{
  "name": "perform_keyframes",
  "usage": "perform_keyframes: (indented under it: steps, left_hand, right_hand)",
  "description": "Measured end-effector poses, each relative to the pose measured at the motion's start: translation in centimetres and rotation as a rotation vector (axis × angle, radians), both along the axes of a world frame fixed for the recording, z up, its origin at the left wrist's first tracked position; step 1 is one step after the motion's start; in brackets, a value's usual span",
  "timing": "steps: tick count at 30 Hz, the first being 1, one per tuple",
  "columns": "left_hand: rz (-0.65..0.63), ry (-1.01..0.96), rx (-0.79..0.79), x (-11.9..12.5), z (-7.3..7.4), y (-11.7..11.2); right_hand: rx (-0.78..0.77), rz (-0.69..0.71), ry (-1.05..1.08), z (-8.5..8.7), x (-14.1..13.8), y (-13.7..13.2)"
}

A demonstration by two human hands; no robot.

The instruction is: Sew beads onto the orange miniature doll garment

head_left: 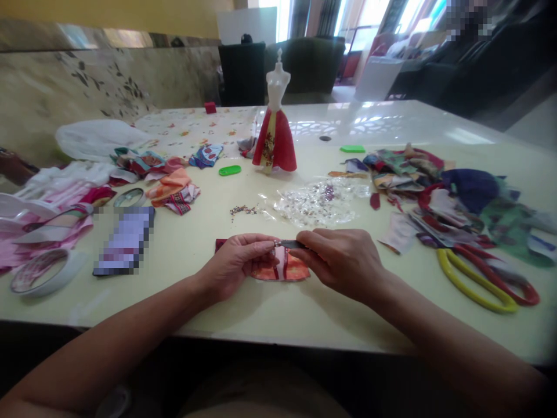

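Observation:
My left hand (243, 261) is closed above the table, thumb and fingertips pinched together at the tip of a slim dark-grey tool. Something small and shiny shows at those fingertips, too small to name. The tool, which looks like tweezers (287, 244), is gripped in my right hand (343, 258) and points left. Just under both hands lies a piece of orange and pink fabric (298, 270) with dark red stripes, partly covered by my fingers. Beyond them are a scatter of tiny beads (243, 211) and a clear plastic sheet (304, 203) with many sparkling bits on it.
A white dress form (277, 87) in a red and gold skirt (285, 142) stands behind. Fabric scraps (409, 168) and yellow and red rings (474, 284) lie right. Left are a phone (124, 241), tape roll (43, 273) and orange cloth (172, 188). A green case (230, 170) lies mid-table.

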State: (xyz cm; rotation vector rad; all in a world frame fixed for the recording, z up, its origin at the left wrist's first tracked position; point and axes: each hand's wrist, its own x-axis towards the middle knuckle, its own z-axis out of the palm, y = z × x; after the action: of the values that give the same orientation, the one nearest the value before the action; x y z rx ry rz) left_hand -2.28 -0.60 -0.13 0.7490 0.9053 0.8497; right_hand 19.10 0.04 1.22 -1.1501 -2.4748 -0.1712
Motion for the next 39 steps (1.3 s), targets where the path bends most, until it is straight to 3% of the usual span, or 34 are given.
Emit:
perform_keyframes:
  steps: [20, 29, 33, 39]
  left_hand:
    - [-0.028, -0.007, 0.029, 0.0, 0.0, 0.0]
    - [-0.025, 0.039, 0.107, 0.0, 0.0, -0.1]
    - [0.048, 0.121, 0.194, -0.2, 0.0, 0.1]
    - [0.069, 0.345, 0.424, -0.6, -0.2, 0.2]
  right_hand:
    - [-0.314, 0.03, 0.269, -0.2, -0.5, -0.2]
    - [-0.293, 0.014, 0.34, -0.1, -0.5, -0.1]
    - [-0.239, -0.071, 0.224, 0.3, 0.2, 0.5]
    - [-0.213, -0.145, -0.227, 1.1, 0.8, 1.1]
